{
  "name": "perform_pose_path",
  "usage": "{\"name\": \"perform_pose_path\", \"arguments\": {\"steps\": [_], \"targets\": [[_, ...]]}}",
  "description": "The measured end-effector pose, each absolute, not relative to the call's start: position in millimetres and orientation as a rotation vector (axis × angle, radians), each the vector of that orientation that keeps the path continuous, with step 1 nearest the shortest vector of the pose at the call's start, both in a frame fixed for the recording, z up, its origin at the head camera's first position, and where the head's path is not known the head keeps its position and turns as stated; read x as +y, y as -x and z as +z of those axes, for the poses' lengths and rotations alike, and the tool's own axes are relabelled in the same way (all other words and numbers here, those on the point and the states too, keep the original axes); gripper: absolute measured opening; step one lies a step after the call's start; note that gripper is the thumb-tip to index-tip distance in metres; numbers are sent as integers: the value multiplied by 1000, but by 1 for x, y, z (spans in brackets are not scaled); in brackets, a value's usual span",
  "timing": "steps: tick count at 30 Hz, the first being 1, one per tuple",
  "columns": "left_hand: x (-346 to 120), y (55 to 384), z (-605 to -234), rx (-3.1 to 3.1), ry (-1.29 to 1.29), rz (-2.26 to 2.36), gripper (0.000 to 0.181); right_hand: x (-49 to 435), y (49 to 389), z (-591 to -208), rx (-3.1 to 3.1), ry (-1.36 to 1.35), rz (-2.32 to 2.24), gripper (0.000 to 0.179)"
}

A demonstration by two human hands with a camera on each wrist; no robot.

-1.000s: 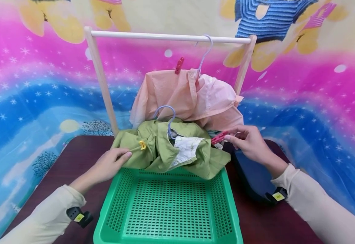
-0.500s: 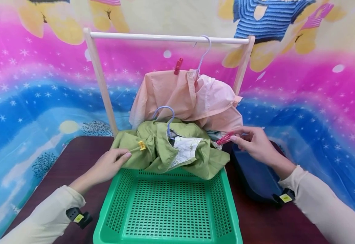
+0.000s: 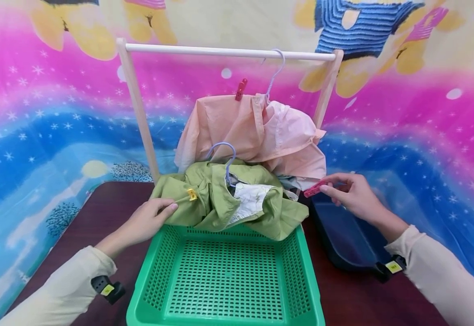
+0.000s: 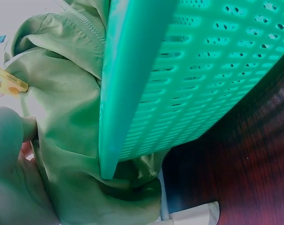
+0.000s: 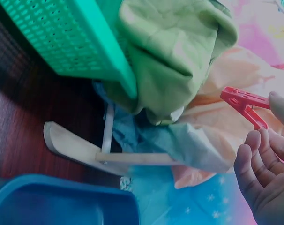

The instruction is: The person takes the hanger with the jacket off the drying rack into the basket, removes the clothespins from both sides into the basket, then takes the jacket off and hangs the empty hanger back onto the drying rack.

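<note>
My left hand (image 3: 149, 219) pinches the left edge of a green zip jacket (image 3: 210, 194) between thumb and fingers. A yellow clothespin (image 3: 192, 194) is clipped on that side, just past the fingertips. From the jacket's neck opening rises a lilac hanger (image 3: 234, 155). The jacket lies over the back rim of a green perforated basket (image 3: 142, 280). Off to the jacket's right, my right hand (image 3: 356, 197) holds a red clothespin (image 3: 312, 189), apart from the cloth. In the right wrist view, that clothespin (image 5: 240, 99) sits between thumb and fingers.
Behind, a peach jacket (image 3: 228, 122) hangs by a hanger (image 3: 275, 74) from the rack's white bar (image 3: 204, 50), with another red clothespin (image 3: 241, 89) on it. A dark blue bin (image 3: 348, 235) stands right of the basket on the dark table (image 3: 110, 203).
My right hand has drawn back to the right from the green jacket's right side, bringing the red clothespin over the blue bin's far end. The left hand keeps its pinch on the jacket.
</note>
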State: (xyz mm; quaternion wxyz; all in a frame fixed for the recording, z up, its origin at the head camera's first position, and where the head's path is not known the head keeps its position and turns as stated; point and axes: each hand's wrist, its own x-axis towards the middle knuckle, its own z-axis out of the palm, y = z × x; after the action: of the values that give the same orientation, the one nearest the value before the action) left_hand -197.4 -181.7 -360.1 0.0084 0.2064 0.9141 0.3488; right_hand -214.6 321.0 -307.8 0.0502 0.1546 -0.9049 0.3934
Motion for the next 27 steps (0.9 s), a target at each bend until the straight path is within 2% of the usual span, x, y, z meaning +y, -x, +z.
{"name": "perform_pose_path", "arguments": {"steps": [13, 27], "targets": [[-181, 197, -361, 2853, -645, 1087, 44, 344, 227, -323, -2769, -420, 1231, 33], [-181, 196, -358, 2861, -644, 1058, 44, 367, 245, -338, -2916, -175, 1219, 53]]}}
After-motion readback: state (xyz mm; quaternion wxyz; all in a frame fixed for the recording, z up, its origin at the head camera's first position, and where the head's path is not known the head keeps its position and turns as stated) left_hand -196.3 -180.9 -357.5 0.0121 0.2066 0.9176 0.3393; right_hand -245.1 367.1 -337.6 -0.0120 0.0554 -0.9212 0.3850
